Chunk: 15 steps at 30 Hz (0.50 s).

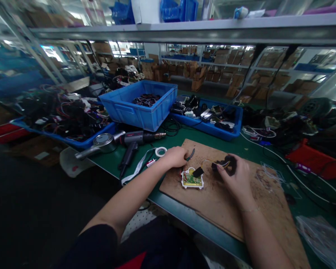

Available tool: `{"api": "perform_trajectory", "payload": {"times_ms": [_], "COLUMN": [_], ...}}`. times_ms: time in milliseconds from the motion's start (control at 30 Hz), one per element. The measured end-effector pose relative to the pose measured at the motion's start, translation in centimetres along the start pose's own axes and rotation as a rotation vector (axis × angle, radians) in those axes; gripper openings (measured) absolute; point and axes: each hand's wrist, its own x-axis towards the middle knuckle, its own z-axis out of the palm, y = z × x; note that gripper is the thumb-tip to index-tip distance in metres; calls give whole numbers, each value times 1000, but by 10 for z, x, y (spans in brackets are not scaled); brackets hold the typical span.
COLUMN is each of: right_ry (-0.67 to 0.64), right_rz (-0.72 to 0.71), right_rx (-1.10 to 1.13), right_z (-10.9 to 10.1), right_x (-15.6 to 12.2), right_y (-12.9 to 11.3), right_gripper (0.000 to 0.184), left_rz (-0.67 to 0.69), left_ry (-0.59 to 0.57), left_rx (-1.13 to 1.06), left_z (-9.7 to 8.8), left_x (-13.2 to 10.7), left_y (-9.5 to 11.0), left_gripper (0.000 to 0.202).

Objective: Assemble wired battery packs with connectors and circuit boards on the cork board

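Note:
On the brown board (212, 209) lies a green circuit board in a white frame (192, 179), with a black block (198, 172) on it. Thin yellow, white and dark wires (210, 160) run from there to a dark, rounded part (232, 164). My right hand (239, 179) has its thumb and fingers closed around that part. Left of the wires, my left hand (177, 157) is curled just above the circuit board. A small tool with a dark, curved handle (190, 154) sticks out at its fingers; its working end is hidden.
Left of the board lie a heat gun (137, 138), a white tape roll (160, 151) and a silver round-headed object (103, 140). Blue bins (140, 108) with parts stand behind. A white cable (291, 175) crosses the right side, near a plastic bag (322, 235). Overhead runs a shelf (184, 33).

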Motion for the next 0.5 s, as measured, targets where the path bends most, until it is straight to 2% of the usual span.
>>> {"api": "perform_trajectory", "payload": {"times_ms": [133,267,333,400,433,500], "right_ry": [7,9,17,44,63,100], "right_rz": [4,10,27,53,68,100], "right_rx": [16,6,-12,-34,-44,-61], "right_z": [0,-1,-2,-3,-3,-4], "right_x": [-1,-1,-1,0,0,0], "right_y": [0,-1,-1,-1,-1,1], "right_gripper": [58,58,58,58,58,58], "left_rz": [-71,-51,11,111,163,244], "left_ry": [70,218,228,147,88,-6], "left_rx": [-27,-100,-149,-213,-240,-268], "left_z": [-7,-17,-18,-15,-12,-4], "left_x": [20,17,2,-22,-35,-63], "left_y": [-9,-8,-2,7,10,15], "left_gripper": [11,32,33,34,39,65]}}
